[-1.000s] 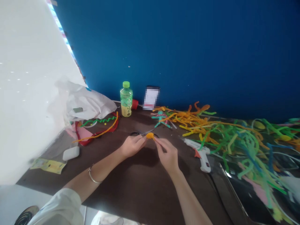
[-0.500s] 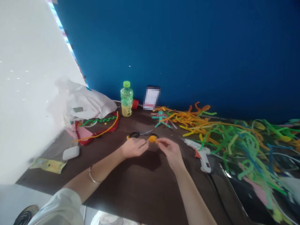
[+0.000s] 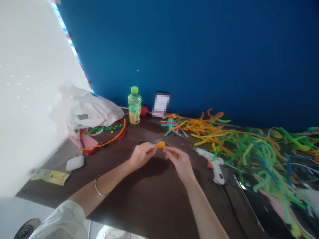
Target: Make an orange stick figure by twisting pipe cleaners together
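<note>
Fuzzy chenille pipe cleaner [image 3: 160, 144], metal scissors [image 3: 152, 141] w/ black plastic loops [image 3: 142, 142], glossy PET bottle [image 3: 134, 105], matt tabletop [image 3: 149, 202].

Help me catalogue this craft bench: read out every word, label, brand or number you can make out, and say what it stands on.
No text can be read for certain.
Label on the green-capped bottle: dark lettering, too small and blurred to read.
White card behind the table: pixelated, unreadable.
Yellow printed paper: markings too blurred to read.
Hot glue gun: nothing legible.
</note>
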`<state>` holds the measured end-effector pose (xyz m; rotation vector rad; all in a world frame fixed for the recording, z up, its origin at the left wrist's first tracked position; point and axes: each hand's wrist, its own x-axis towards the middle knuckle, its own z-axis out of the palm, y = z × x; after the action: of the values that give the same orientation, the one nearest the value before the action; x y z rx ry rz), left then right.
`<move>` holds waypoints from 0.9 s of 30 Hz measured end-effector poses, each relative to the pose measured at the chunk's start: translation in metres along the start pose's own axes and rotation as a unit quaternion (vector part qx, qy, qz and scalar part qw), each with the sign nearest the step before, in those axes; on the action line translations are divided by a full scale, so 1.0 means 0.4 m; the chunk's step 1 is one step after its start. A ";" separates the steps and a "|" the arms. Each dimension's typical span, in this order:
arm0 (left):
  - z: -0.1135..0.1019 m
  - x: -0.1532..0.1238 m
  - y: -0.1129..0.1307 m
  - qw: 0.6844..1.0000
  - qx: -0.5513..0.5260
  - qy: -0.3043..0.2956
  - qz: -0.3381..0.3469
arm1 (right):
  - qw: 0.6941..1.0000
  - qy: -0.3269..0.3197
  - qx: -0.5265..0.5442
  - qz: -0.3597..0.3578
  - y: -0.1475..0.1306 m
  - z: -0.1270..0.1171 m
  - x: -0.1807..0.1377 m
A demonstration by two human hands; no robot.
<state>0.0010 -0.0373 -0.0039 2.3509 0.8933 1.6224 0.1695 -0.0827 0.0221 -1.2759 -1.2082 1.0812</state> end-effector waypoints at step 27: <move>-0.062 0.025 0.016 0.923 0.198 -0.156 0.290 | 1.000 -0.005 -0.004 0.000 -0.027 -0.021 -0.005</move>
<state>-0.0162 -0.0423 0.0169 3.2772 0.5158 1.2271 0.1771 -0.0858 0.0335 -1.2764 -1.2214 1.0854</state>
